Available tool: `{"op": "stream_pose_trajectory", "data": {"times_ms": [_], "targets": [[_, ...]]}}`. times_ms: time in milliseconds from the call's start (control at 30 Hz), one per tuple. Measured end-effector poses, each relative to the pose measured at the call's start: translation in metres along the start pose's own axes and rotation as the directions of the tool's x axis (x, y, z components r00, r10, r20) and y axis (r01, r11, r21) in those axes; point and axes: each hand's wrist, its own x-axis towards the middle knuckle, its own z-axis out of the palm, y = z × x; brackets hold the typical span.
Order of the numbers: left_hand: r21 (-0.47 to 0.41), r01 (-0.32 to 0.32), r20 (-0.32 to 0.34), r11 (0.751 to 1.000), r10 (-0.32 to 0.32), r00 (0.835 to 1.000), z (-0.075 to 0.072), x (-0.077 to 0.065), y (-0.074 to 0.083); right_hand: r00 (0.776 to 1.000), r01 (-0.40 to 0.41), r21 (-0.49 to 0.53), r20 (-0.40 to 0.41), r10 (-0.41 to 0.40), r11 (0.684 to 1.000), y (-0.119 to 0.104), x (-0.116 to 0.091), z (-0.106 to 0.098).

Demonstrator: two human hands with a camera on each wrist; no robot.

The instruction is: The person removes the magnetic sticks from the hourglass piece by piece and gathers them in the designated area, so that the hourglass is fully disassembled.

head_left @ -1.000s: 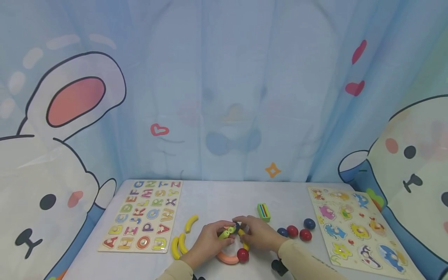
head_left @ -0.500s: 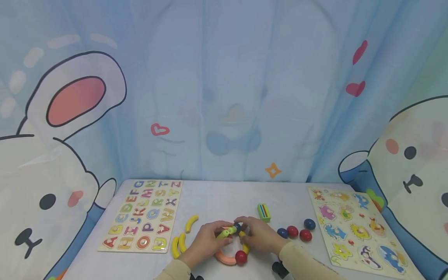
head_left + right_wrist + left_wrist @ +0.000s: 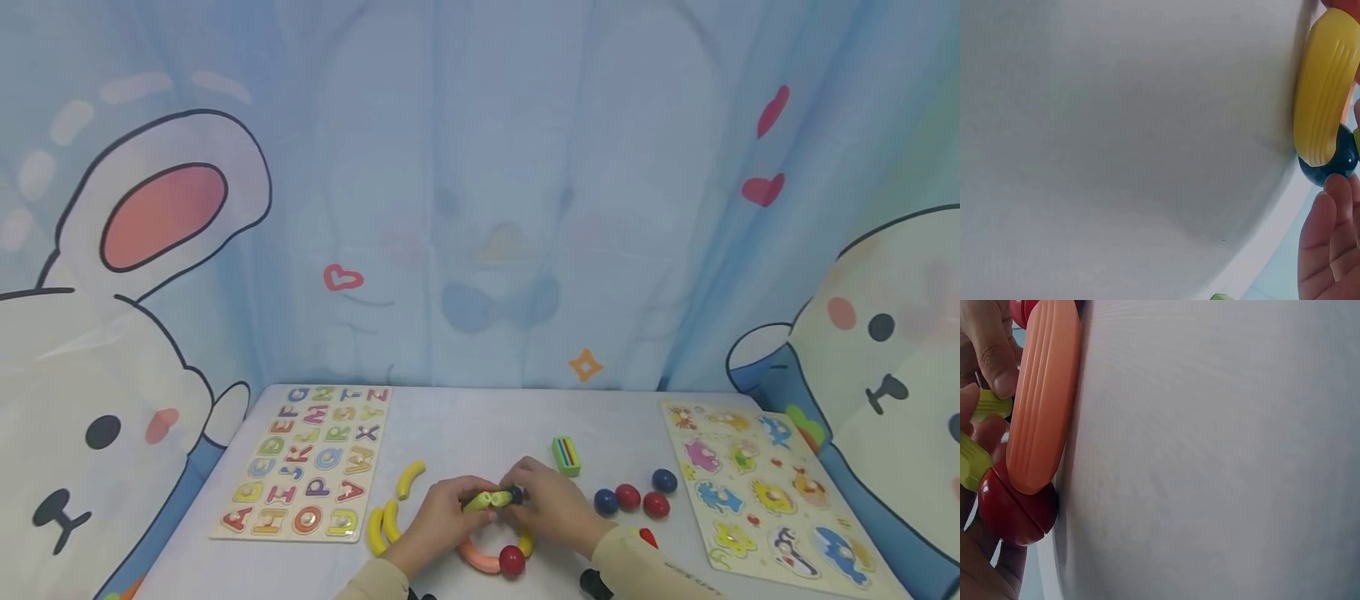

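My left hand (image 3: 442, 515) pinches a lime-green stick (image 3: 477, 502); in the left wrist view this stick (image 3: 971, 464) meets a red ball (image 3: 1017, 506) that joins an orange curved stick (image 3: 1044, 394). My right hand (image 3: 557, 504) holds a dark blue ball (image 3: 516, 495) with a second lime-green stick (image 3: 501, 498) at it. The two lime ends meet between my hands. In the right wrist view a yellow curved stick (image 3: 1322, 87) touches the blue ball (image 3: 1335, 162), fingertips right at the ball. Below my hands, another red ball (image 3: 512, 561) links the orange and yellow curves.
Several yellow curved sticks (image 3: 392, 522) lie left of my hands. Blue and red balls (image 3: 628, 497) and a striped green block (image 3: 566, 456) lie to the right. A letter board (image 3: 306, 462) stands left, an animal puzzle board (image 3: 772, 492) right. Black pieces (image 3: 595, 583) lie near the front.
The blue ball and its lime-green stick have come down slightly and now line up with the left hand's stick. The lower red ball and orange curve have shifted a little left.
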Motion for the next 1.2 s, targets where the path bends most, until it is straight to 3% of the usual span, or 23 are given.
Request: {"op": "stream_pose_trajectory", "data": {"times_ms": [233, 400, 500, 767, 1200], "targets": [[0.108, 0.020, -0.058, 0.994, -0.014, 0.998, -0.001, -0.001, 0.002, 0.999, -0.051, 0.012, 0.010, 0.051, 0.999, 0.001, -0.004, -0.002], [0.257, 0.054, -0.116, 0.965, -0.025, 0.993, -0.001, -0.001, 0.005, 0.995, -0.094, 0.032, 0.030, 0.093, 0.995, 0.002, -0.010, -0.005], [0.297, 0.096, -0.118, 0.950, -0.064, 0.991, -0.002, -0.002, 0.005, 0.995, -0.098, 0.057, 0.032, 0.096, 0.994, 0.002, -0.014, -0.005], [0.291, 0.095, -0.079, 0.952, -0.075, 0.994, -0.004, -0.001, 0.004, 0.995, -0.090, 0.223, 0.052, 0.080, 0.971, 0.002, -0.016, -0.006], [0.276, 0.090, -0.067, 0.957, -0.074, 0.995, -0.003, 0.002, 0.001, 0.994, -0.103, 0.302, 0.072, 0.085, 0.948, 0.006, -0.016, -0.008]]}}
